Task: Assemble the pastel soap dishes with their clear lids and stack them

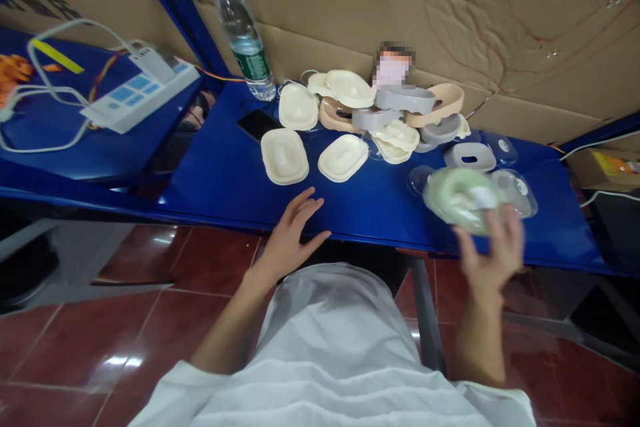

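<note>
My right hand [493, 250] is at the front right of the blue table, its fingers on the near side of a blurred pale green plastic piece [463, 199]. Clear plastic covers [517, 193] lie around that piece. My left hand [297, 233] is over the table's front edge, fingers apart, with nothing in it. Just beyond it lie two cream oval pieces, one on the left [285, 157] and one on the right [343, 157].
Cream, grey and peach parts [395, 113] are heaped at the back of the blue table [225, 180]. A water bottle [247, 47] and a dark phone [257, 124] are left of them. A power strip [137, 97] with white cables lies farther left.
</note>
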Available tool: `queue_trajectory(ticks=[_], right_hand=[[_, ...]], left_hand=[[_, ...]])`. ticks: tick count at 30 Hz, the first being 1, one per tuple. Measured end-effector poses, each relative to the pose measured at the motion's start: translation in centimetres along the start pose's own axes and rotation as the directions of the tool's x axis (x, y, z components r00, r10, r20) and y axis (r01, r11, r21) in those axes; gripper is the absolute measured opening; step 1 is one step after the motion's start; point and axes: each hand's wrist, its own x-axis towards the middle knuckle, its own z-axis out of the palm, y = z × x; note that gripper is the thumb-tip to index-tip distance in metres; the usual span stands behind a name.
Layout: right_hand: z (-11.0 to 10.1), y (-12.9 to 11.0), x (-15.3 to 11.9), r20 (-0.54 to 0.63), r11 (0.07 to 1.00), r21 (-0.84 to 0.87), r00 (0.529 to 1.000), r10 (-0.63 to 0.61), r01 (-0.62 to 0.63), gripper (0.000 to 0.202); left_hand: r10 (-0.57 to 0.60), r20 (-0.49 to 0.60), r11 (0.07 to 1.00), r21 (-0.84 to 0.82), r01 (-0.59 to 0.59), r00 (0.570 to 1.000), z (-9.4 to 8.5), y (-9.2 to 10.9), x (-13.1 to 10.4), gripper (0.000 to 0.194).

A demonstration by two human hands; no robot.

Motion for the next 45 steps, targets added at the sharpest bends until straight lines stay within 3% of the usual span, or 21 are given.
queue_trajectory(ticks=[2, 4, 6, 9, 11, 13, 16, 18, 20, 21, 22, 23, 26, 30, 33, 36, 39, 42, 45], right_hand=[[-3.0, 7.3, -0.8, -0.178, 0.952, -0.208, 0.965, 0.19, -0.226, 0.088], [-5.0, 14.0, -1.7, -0.313, 0.887, -0.247, 0.898, 0.308, -0.391, 0.089], [-5.5, 18.7, -2.4, -0.386, 0.815, -0.261, 0.83, 0.403, -0.518, 0.1], [-3.7, 21.9, -2.8, -0.299, 0.727, -0.272, 0.773, 0.56, -0.631, 0.101], [-2.2, 22.5, -2.6, -0.168, 0.731, -0.28, 0.782, 0.601, -0.622, 0.096], [-1.3, 22.4, -2.4, -0.052, 0.748, -0.294, 0.791, 0.609, -0.595, 0.104], [-1.1, 20.4, -1.7, -0.018, 0.771, -0.32, 0.817, 0.576, -0.551, 0.117], [-0.9, 16.5, -1.0, -0.12, 0.845, -0.284, 0.892, 0.437, -0.452, 0.097], [-0.1, 10.8, 0.1, -0.21, 0.933, -0.207, 0.945, 0.251, -0.294, 0.064], [0.5, 7.7, 0.7, -0.132, 0.968, -0.143, 0.973, 0.189, -0.207, 0.053], [1.3, 4.6, 1.3, 0.026, 0.992, -0.081, 0.995, 0.099, -0.097, 0.047], [2.1, 1.9, 1.9, 0.182, 0.998, -0.055, 0.982, 0.044, -0.035, 0.047], [4.6, -2.8, 3.3, 0.267, 0.992, -0.101, 0.959, 0.099, -0.075, 0.053], [6.1, -4.0, 3.2, 0.201, 0.986, -0.093, 0.967, 0.157, -0.141, 0.031], [6.2, -6.5, 2.3, 0.111, 0.997, -0.007, 0.991, 0.08, -0.08, 0.023], [6.3, -10.6, 2.3, 0.221, 0.993, 0.098, 0.972, -0.079, 0.058, 0.034], [6.4, -12.8, 3.2, 0.404, 0.952, 0.245, 0.874, -0.272, 0.183, 0.051], [6.1, -11.4, 3.7, 0.496, 0.933, 0.304, 0.804, -0.328, 0.193, 0.058], [5.5, -8.1, 3.0, 0.495, 0.953, 0.247, 0.823, -0.279, 0.175, 0.049]], left_hand=[[0.011, -0.116, 0.994, 0.108, 0.002, 0.993, -1.1, -0.8, 0.1, 0.05], [-0.015, -0.225, 0.978, 0.198, 0.061, 0.974, -2.2, -2.1, 0.3, 0.046], [-0.055, -0.284, 0.958, 0.254, 0.131, 0.957, -3.0, -3.6, 0.5, 0.044], [-0.06, -0.249, 0.929, 0.34, 0.145, 0.967, -3.4, -5.4, 0.6, 0.028], [-0.043, -0.192, 0.918, 0.381, 0.115, 0.981, -3.4, -5.8, 0.4, 0.021], [-0.039, -0.158, 0.916, 0.389, 0.099, 0.987, -3.4, -5.6, 0.1, 0.022], [-0.058, -0.172, 0.914, 0.387, 0.122, 0.983, -3.5, -4.8, 0.1, 0.031], [-0.076, -0.168, 0.905, 0.403, 0.139, 0.983, -3.5, -4.5, 0.4, 0.039], [-0.088, -0.132, 0.893, 0.429, 0.136, 0.987, -3.4, -4.3, 1.0, 0.045], [-0.089, -0.115, 0.887, 0.442, 0.131, 0.989, -3.3, -4.3, 1.4, 0.046], [-0.087, -0.105, 0.882, 0.454, 0.125, 0.991, -3.2, -4.4, 1.7, 0.047], [-0.081, -0.098, 0.878, 0.464, 0.117, 0.992, -3.2, -4.4, 2.1, 0.047], [-0.039, -0.082, 0.866, 0.494, 0.075, 0.996, -3.3, -4.4, 2.9, 0.042], [0.068, -0.086, 0.868, 0.496, -0.016, 0.994, -2.6, -2.9, 2.7, 0.021], [0.149, -0.061, 0.905, 0.412, -0.111, 0.987, 0.0, 0.1, 1.7, 0.016], [0.244, 0.057, 0.918, 0.308, -0.25, 0.968, 3.5, 3.6, 1.0, 0.024], [0.345, 0.162, 0.884, 0.276, -0.378, 0.925, 5.2, 5.4, 1.0, 0.034], [0.302, 0.166, 0.886, 0.315, -0.34, 0.939, 4.3, 4.6, 0.8, 0.038], [0.141, 0.029, 0.913, 0.384, -0.141, 0.99, 2.4, 2.3, 0.1, 0.038]])
